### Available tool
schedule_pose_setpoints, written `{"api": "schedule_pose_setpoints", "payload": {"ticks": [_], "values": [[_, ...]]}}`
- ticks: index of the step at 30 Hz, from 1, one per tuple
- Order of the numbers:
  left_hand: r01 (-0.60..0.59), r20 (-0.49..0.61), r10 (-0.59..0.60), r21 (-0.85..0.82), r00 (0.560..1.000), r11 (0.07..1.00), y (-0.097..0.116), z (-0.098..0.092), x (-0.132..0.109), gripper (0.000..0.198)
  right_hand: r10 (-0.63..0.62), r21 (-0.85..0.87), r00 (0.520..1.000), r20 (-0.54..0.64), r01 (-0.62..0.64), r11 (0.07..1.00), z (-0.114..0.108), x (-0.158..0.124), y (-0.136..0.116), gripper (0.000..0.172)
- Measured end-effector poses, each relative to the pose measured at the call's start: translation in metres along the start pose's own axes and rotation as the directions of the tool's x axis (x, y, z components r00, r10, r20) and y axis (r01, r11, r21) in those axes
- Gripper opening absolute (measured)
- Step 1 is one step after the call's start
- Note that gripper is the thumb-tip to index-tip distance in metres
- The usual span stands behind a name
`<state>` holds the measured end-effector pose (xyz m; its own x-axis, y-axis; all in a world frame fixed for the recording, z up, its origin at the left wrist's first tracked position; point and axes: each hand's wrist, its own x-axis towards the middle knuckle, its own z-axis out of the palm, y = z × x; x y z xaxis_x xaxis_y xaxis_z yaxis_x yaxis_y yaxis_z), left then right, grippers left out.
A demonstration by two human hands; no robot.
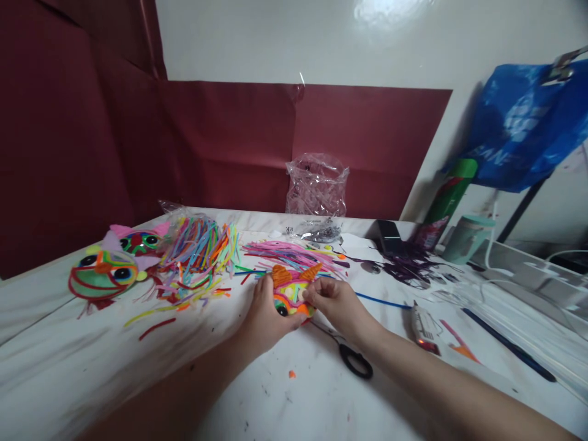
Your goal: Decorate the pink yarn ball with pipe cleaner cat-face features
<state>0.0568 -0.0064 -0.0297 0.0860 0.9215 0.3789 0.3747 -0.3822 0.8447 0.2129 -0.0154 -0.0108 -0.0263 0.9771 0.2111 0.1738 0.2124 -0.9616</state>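
Observation:
My left hand [266, 315] is closed around the left and lower edges of a small colourful animal face [294, 289], made of bright fuzzy strips with orange ears and a black eye. The thumb lies along its bottom. From the right, my right hand [337, 303] pinches at the front of the face, where a small pale piece [301, 294] shows at the fingertips; its far side is hidden. Below and between the hands lie scissors with a black handle [356, 361], their blades partly covered by my right hand. A blue pipe cleaner [386, 299] extends to the right.
Two decorated faces, one green [103, 278] and one red [143, 242], lie at the left by bagged pipe cleaners [197, 245]. Pink strips [285, 252] lie behind my hands. A white glue gun [423, 329] and a dark pen-like stick [508, 344] are at the right.

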Motion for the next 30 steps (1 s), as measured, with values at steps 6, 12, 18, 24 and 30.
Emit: {"api": "schedule_pose_setpoints", "payload": {"ticks": [6,12,18,24,30], "values": [[-0.029,0.007,0.029,0.060,1.000,0.998,-0.0026,0.0012,0.0012,0.053,-0.012,-0.011,1.000,-0.023,0.012,1.000,0.0025,0.0023,0.0065,0.027],[-0.044,0.024,0.043,0.088,0.999,0.995,-0.0023,0.0004,0.0005,0.053,-0.011,0.001,1.000,-0.021,0.011,1.000,0.0038,0.0022,0.0081,0.026],[-0.032,0.025,0.029,0.098,0.999,0.995,-0.0025,0.0004,0.0016,0.055,-0.013,-0.017,0.999,-0.049,0.012,1.000,0.0046,0.0035,0.0071,0.025],[-0.043,0.008,0.042,0.078,0.999,0.996,-0.0034,0.0012,0.0013,0.056,-0.011,-0.031,0.999,-0.049,0.009,0.999,0.0054,0.0044,0.0059,0.022],[-0.037,0.008,0.036,0.069,0.999,0.997,-0.0024,0.0009,0.0008,0.054,-0.053,-0.029,0.996,-0.069,0.051,0.998,0.0069,0.0057,0.0104,0.019]]}}
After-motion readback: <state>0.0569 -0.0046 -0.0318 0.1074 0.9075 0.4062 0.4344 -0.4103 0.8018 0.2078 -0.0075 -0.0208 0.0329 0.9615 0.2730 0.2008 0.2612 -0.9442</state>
